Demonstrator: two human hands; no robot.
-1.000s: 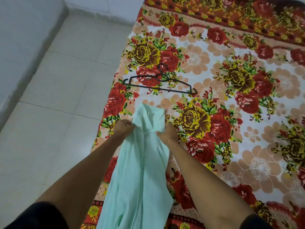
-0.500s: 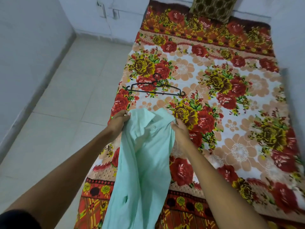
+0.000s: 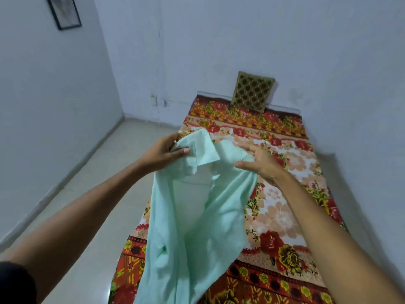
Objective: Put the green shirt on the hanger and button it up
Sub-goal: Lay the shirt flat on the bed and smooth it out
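The pale green shirt [image 3: 197, 216] hangs in the air in front of me, its front open and its tail dropping below the frame. My left hand [image 3: 162, 154] grips the collar at the shirt's upper left. At the upper right, my right hand [image 3: 260, 163] pinches the shoulder fabric between thumb and outstretched fingers. Below the shirt lies the bed with its red and yellow floral cover [image 3: 285, 216]. No hanger is in sight; the raised shirt covers the part of the bed where it lay.
A patterned brown cushion [image 3: 252, 91] leans on the far wall at the head of the bed. Pale tiled floor [image 3: 98, 216] runs along the bed's left side. A framed picture [image 3: 64, 12] hangs on the left wall.
Both hands have lifted the shirt up off the bed and spread it wider. My view has tilted up, showing the walls and cushion. The hanger has gone out of sight.
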